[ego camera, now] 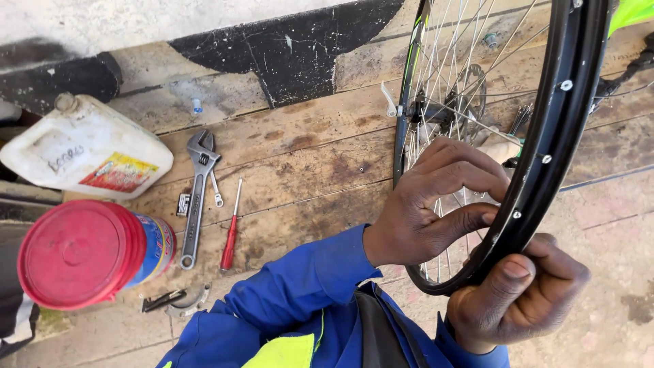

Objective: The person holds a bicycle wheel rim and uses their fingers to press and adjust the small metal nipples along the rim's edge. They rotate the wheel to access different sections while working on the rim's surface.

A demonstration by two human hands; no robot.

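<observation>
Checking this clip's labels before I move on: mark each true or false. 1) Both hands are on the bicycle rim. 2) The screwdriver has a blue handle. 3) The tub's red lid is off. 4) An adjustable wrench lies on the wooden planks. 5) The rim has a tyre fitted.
1) True: the left hand has its thumb against the black bicycle rim and the right hand grips its lower edge.
2) False: the screwdriver has a red handle.
3) False: the red lid sits on the tub.
4) True: the adjustable wrench lies on the wooden planks.
5) False: the rim is bare, its inner channel showing.
</observation>
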